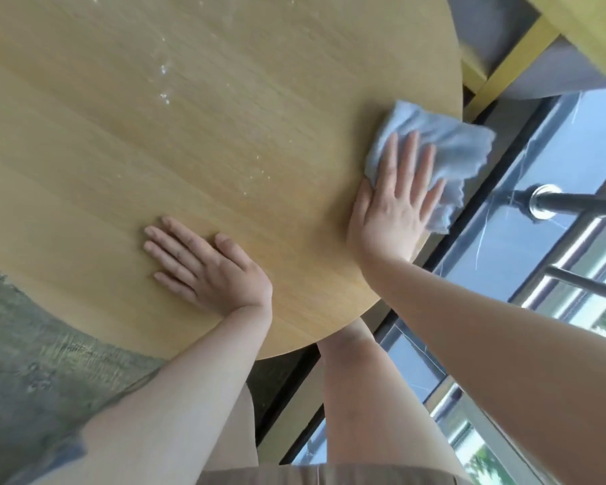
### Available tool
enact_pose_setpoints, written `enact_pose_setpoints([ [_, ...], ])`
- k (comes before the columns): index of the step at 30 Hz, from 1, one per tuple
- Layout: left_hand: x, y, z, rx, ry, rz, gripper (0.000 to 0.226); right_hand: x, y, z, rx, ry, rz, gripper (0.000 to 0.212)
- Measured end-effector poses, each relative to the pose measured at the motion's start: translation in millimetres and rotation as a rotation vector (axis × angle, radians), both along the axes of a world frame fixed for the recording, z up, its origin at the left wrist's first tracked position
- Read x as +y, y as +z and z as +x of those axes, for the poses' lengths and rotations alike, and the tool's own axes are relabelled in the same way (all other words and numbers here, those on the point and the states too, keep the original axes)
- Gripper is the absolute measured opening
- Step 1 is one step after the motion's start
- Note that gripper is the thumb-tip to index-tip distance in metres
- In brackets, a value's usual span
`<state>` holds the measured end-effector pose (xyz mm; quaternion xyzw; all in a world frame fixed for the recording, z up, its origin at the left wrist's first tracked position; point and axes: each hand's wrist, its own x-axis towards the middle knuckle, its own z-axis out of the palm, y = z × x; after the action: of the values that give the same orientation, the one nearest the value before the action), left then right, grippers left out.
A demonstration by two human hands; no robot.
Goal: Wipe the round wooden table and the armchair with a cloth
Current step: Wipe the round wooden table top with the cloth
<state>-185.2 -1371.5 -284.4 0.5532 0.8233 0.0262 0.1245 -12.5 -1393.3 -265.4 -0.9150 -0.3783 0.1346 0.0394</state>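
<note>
The right hand (396, 201) lies flat with its fingers straight and slightly spread, pressing a light blue cloth (445, 152) onto the round wooden table (154, 134); nothing is pinched, the palm and fingers simply bear down on the fabric. The cloth sits under and beyond the fingertips, at the table's right edge, with its far corner hanging past the rim toward the window railing (574, 204); the left hand (207, 267) rests flat and spread on bare wood, off to the left of the pressing hand and a little nearer the body, holding nothing and seeming to steady the person.

What the next stroke turns on, as I judge it: the unwiped ground lies up and to the left of the cloth, where pale specks and wet-looking spots (163, 70) run in a loose line across the top, well apart from the cloth; the right hand is plainly the one to sweep that way. The armchair (504, 64), its yellow frame showing, stands beyond the cloth past the table's far edge; it looks not yet reached.

No brand, label or writing can be read anywhere.
</note>
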Motion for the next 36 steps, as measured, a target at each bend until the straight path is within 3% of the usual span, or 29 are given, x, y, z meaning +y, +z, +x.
enact_pose_setpoints([
  [2,1,0,0,0.006,-0.001,0.003,0.064,18,3,24,0.059,0.62,-0.026,0.06],
  [3,1,0,0,0.009,-0.005,0.001,0.064,31,4,48,0.061,0.762,-0.022,0.06],
  [4,1,0,0,0.012,-0.007,0.002,0.065,43,0,69,0.044,0.714,-0.006,0.059],
  [5,1,0,1,0.013,-0.003,0.006,0.065,50,-5,85,0.014,0.503,0.02,0.058],
  [7,1,1,2,0.013,0.005,0.012,0.065,48,-4,72,-0.035,-0.104,0.059,0.06],
  [8,1,1,2,0.012,0.004,0.011,0.065,41,0,46,-0.029,-0.276,0.041,0.061],
  [9,1,2,2,0.008,0.004,0.009,0.064,32,4,18,0.003,-0.276,0.03,0.062],
  [10,1,2,1,0.001,0.005,0.003,0.064,19,5,-6,0.038,-0.095,0.037,0.062],
  [13,2,7,0,-0.037,0.0,-0.021,0.065,-6,4,-5,0.113,0.872,0.029,0.06],
  [14,3,10,-2,-0.058,-0.009,-0.034,0.066,-4,0,15,0.1,0.931,0.036,0.06],
  [15,3,13,-6,-0.084,-0.028,-0.05,0.067,-3,-4,29,0.099,0.769,0.048,0.06],
  [18,0,19,-25,-0.187,-0.126,-0.085,0.07,-20,-2,2,0.002,-0.286,0.077,0.058],
  [19,-1,20,-33,-0.22,-0.152,-0.088,0.071,-29,3,-29,0.003,-0.407,0.031,0.06],
  [20,-2,21,-42,-0.243,-0.176,-0.09,0.071,-36,8,-60,0.028,-0.299,-0.008,0.063],
  [21,-1,20,-50,-0.246,-0.195,-0.088,0.071,-44,10,-86,0.091,0.027,-0.014,0.065],
  [23,4,17,-67,-0.206,-0.222,-0.067,0.071,-44,5,-87,0.144,0.885,0.01,0.067],
  [24,7,16,-76,-0.177,-0.226,-0.055,0.07,-32,2,-70,0.153,1.088,0.012,0.065],
  [25,11,15,-84,-0.15,-0.229,-0.049,0.068,-27,-1,-59,0.16,1.029,0.025,0.063],
  [26,15,14,-91,-0.13,-0.24,-0.049,0.066,-27,-3,-54,0.123,0.801,0.041,0.061],
  [28,22,11,-102,-0.089,-0.295,-0.035,0.063,-37,1,-79,0.042,0.022,0.055,0.06],
  [29,24,10,-105,-0.073,-0.326,-0.026,0.062,-43,3,-107,0.027,-0.194,0.03,0.061],
  [30,25,10,-107,-0.063,-0.344,-0.02,0.061,-45,9,-138,0.045,-0.19,-0.009,0.063],
  [31,25,10,-108,-0.053,-0.351,-0.016,0.06,-47,12,-167,0.103,0.062,-0.023,0.066],
  [32,25,12,-111,-0.05,-0.355,-0.019,0.061,-46,11,-184,0.162,0.462,-0.014,0.067],
  [33,27,13,-116,-0.05,-0.367,-0.028,0.064,-38,7,-181,0.169,0.855,-0.001,0.066],
  [34,30,15,-126,-0.051,-0.41,-0.034,0.065,-20,2,-161,0.156,1.112,0.02,0.064],
  [35,35,15,-139,-0.048,-0.494,-0.029,0.063,-4,0,-143,0.138,1.181,0.03,0.062],
  [36,41,14,-153,-0.043,-0.595,-0.013,0.058,5,-4,-131,0.126,1.083,0.052,0.06],
])
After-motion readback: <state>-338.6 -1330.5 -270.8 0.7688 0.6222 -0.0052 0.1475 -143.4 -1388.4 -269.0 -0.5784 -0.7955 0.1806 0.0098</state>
